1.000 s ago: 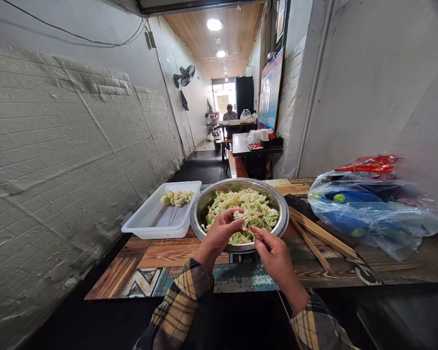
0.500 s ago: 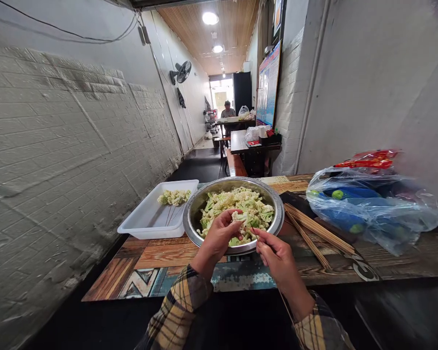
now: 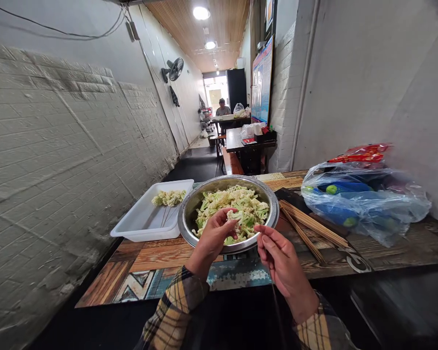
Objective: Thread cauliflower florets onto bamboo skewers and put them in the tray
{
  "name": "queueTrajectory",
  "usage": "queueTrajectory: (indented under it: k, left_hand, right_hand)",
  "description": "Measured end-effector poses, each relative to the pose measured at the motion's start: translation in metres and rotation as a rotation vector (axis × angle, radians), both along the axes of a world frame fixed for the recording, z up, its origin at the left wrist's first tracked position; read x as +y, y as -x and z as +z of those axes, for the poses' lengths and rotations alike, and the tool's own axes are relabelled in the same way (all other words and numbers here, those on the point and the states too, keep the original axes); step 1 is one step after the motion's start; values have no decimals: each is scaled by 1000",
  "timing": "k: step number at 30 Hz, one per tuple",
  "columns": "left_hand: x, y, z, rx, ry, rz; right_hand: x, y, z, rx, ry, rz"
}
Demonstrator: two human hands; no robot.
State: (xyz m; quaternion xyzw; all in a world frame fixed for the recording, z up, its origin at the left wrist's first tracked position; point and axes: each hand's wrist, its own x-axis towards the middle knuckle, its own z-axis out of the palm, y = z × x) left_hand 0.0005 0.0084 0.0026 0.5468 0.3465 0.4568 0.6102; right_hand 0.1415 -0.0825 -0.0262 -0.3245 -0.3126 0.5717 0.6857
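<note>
Left hand [image 3: 213, 235] grips cauliflower floret [image 3: 235, 216] over bowl [image 3: 182, 215], from its 7 o'clock. Right hand [image 3: 282, 257] at bowl's 5 o'clock, pinching a thin skewer [image 3: 276, 299], blurred. Tray [image 3: 140, 218] at 9 o'clock holds skewered cauliflower [image 3: 169, 197]; skewer bundle [image 3: 316, 226] on table [image 3: 160, 255] at bowl's 3 o'clock.

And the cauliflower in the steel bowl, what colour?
Cauliflower florets: cream heads, pale green stems; shows in head view.
</note>
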Motion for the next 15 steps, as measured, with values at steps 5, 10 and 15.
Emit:
queueTrajectory:
  k: [5, 10, 15]
  left_hand:
    - [0, 0, 1, -9, 9, 25]
    - [0, 1, 0, -38, 15, -2]
    - [0, 1, -1, -75, 43, 38]
  right_hand:
    - [-9, -10, 12, 22, -65, -130]
    - [-22, -28, 26, 66, -104, -391]
    - [-32, -25, 34, 16, -258, -604]
